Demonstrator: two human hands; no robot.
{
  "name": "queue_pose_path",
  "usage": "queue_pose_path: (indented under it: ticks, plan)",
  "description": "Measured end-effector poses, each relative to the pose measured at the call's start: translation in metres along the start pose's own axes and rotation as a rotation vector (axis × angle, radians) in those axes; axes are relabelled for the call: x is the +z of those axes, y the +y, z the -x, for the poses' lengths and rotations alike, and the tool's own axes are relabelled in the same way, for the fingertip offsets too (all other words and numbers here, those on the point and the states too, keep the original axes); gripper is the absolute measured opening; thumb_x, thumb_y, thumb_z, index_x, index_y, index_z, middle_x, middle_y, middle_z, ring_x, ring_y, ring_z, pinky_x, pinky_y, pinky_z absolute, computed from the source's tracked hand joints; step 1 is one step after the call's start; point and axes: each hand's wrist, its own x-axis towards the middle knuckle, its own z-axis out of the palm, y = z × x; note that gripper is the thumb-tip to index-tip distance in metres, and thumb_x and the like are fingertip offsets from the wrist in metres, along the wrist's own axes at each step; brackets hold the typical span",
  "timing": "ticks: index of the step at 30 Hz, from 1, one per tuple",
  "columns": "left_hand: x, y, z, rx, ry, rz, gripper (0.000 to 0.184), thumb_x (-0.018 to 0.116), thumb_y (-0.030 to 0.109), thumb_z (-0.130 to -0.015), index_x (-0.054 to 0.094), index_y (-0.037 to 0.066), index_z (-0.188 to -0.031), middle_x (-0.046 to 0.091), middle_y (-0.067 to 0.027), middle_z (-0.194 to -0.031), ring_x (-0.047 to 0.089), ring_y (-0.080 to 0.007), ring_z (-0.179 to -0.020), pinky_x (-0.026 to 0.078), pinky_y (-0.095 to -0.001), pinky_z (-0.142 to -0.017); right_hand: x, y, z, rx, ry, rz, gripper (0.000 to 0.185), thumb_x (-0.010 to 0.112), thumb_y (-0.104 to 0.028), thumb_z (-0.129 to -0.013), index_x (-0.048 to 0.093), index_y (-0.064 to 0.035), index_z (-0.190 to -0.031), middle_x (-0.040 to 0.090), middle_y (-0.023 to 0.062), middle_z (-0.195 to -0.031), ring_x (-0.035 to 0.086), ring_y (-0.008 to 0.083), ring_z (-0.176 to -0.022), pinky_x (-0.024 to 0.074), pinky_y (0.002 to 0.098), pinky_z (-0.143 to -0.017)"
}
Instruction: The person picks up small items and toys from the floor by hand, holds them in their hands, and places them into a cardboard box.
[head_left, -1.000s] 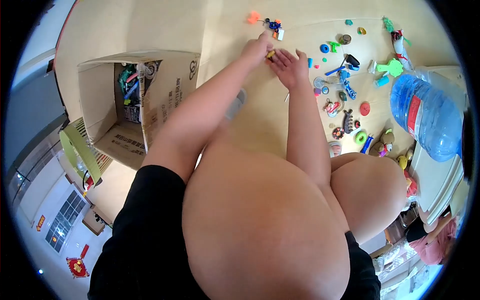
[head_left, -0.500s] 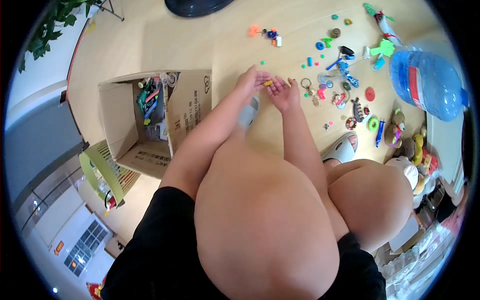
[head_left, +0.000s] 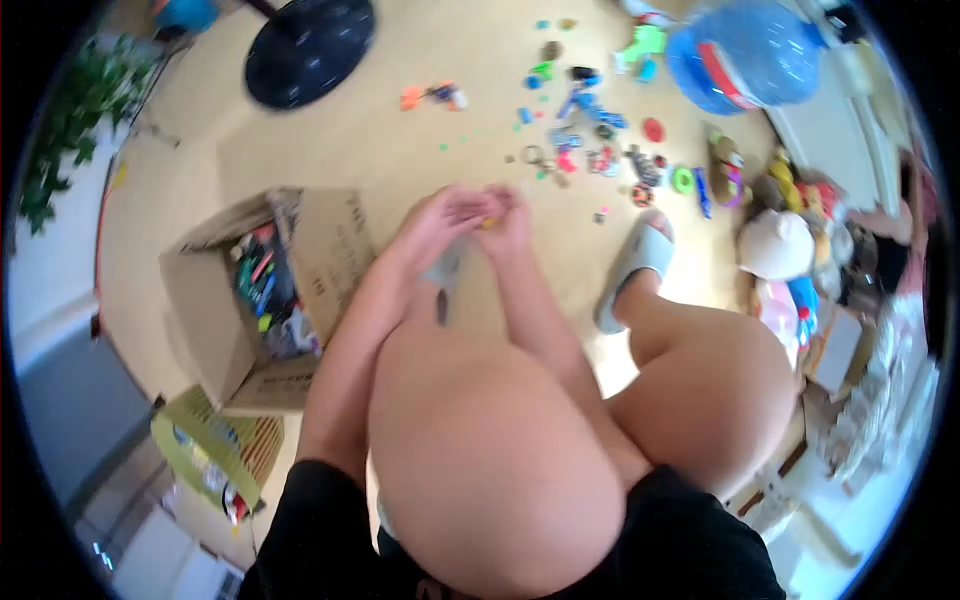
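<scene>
My left hand (head_left: 447, 222) and my right hand (head_left: 509, 222) meet above the floor, just right of the cardboard box (head_left: 335, 235). A small yellow piece (head_left: 488, 222) shows where their fingers come together, held between both hands. Motion blur hides its exact kind. The fingers of my left hand reach across toward my right hand, whose fingers curl in around the piece. Inside the open box lies a jumble of colourful toys (head_left: 262, 285). Beyond my hands, many small toys are scattered, among them a pink piece (head_left: 566, 162) and a metal ring (head_left: 533, 155).
A large blue water bottle (head_left: 755, 55) lies at the upper right. Plush toys (head_left: 775, 245) are heaped along the right side. A green basket (head_left: 205, 450) stands behind the box. A round black base (head_left: 310, 50) is at the top. My sandalled foot (head_left: 640, 265) rests on the floor.
The view has shifted, so the toys and bottle appear farther left and higher, the box lower. My hands have drawn closer together, with the yellow piece still between them.
</scene>
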Motion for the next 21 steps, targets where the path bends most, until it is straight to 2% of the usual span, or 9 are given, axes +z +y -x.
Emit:
queue_pose_path:
  ticks: [2,3,4,5,9,12,13,16,21]
  plan:
    - [0.007,0.014,0.014,0.052,0.062,-0.150,0.044,0.037,0.031,-0.103,0.061,-0.005,-0.114,0.064,-0.0162,-0.116,0.060,-0.0224,-0.111,0.046,-0.0346,-0.100,0.000,0.014,-0.007,0.052,-0.050,-0.125,0.016,0.053,-0.026,-0.089,0.058,-0.0126,-0.082,0.060,0.0025,-0.083,0.056,0.0190,-0.080,0.0462,0.0360,-0.072]
    - [0.007,0.019,0.018,0.062,0.090,-0.178,0.043,0.038,0.030,-0.103,0.061,-0.005,-0.115,0.064,-0.0155,-0.116,0.060,-0.0216,-0.110,0.047,-0.0347,-0.099,0.019,0.016,0.010,-0.001,-0.025,-0.086,0.019,0.054,-0.031,-0.090,0.059,-0.0128,-0.084,0.060,0.0024,-0.084,0.055,0.0191,-0.081,0.0453,0.0360,-0.073]
    - [0.015,0.028,0.026,0.099,0.087,-0.183,0.042,0.038,0.029,-0.103,0.060,-0.005,-0.115,0.064,-0.0154,-0.116,0.060,-0.0215,-0.110,0.047,-0.0345,-0.100,0.018,0.021,0.002,0.040,-0.130,-0.198,0.023,0.055,-0.034,-0.090,0.059,-0.0118,-0.085,0.059,0.0021,-0.083,0.054,0.0191,-0.081,0.0445,0.0363,-0.072]
    - [0.024,0.037,0.038,0.131,0.100,-0.190,0.042,0.039,0.029,-0.103,0.060,-0.005,-0.115,0.064,-0.0152,-0.116,0.060,-0.0214,-0.111,0.046,-0.0343,-0.100,0.050,0.016,0.029,0.043,-0.112,-0.203,0.025,0.054,-0.034,-0.091,0.059,-0.0104,-0.085,0.057,0.0019,-0.080,0.054,0.0192,-0.077,0.0439,0.0342,-0.069]
    - [0.061,0.059,0.097,0.302,0.001,-0.088,0.042,0.037,0.029,-0.103,0.059,-0.005,-0.116,0.063,-0.0162,-0.118,0.059,-0.0226,-0.113,0.042,-0.0371,-0.105,0.085,0.001,0.068,0.065,-0.526,-0.159,0.025,0.053,-0.031,-0.093,0.059,-0.0073,-0.087,0.054,0.0033,-0.073,0.052,0.0178,-0.068,0.0440,0.0304,-0.065]
    - [0.058,0.048,0.127,0.446,-0.079,0.051,0.042,0.037,0.028,-0.103,0.058,-0.006,-0.116,0.062,-0.0170,-0.119,0.058,-0.0243,-0.115,0.042,-0.0393,-0.106,0.112,0.007,0.115,0.015,-0.451,-0.045,0.026,0.052,-0.030,-0.093,0.060,-0.0057,-0.089,0.053,0.0033,-0.071,0.052,0.0165,-0.066,0.0447,0.0304,-0.061]
    - [0.057,0.042,0.138,0.477,-0.070,0.096,0.042,0.038,0.028,-0.103,0.058,-0.006,-0.115,0.062,-0.0171,-0.118,0.058,-0.0250,-0.115,0.042,-0.0397,-0.106,0.109,0.011,0.125,0.015,-0.553,-0.002,0.026,0.052,-0.029,-0.094,0.060,-0.0039,-0.093,0.053,0.0048,-0.075,0.053,0.0187,-0.075,0.0458,0.0302,-0.067]
    - [0.055,0.023,0.172,0.546,-0.031,0.253,0.039,0.039,0.027,-0.103,0.059,-0.005,-0.109,0.063,-0.0164,-0.112,0.057,-0.0258,-0.114,0.043,-0.0401,-0.106,0.104,0.031,0.144,0.122,-0.663,-0.049,0.026,0.052,-0.029,-0.094,0.060,-0.0044,-0.094,0.053,0.0040,-0.075,0.052,0.0183,-0.076,0.0457,0.0298,-0.066]
    - [0.034,0.003,0.199,0.713,0.008,0.319,0.037,0.041,0.025,-0.102,0.058,-0.006,-0.110,0.062,-0.0163,-0.113,0.056,-0.0244,-0.114,0.042,-0.0381,-0.106,0.098,0.071,0.168,0.148,-0.529,-0.043,0.025,0.050,-0.027,-0.096,0.062,-0.0054,-0.099,0.060,0.0031,-0.080,0.056,0.0152,-0.075,0.0466,0.0266,-0.065]
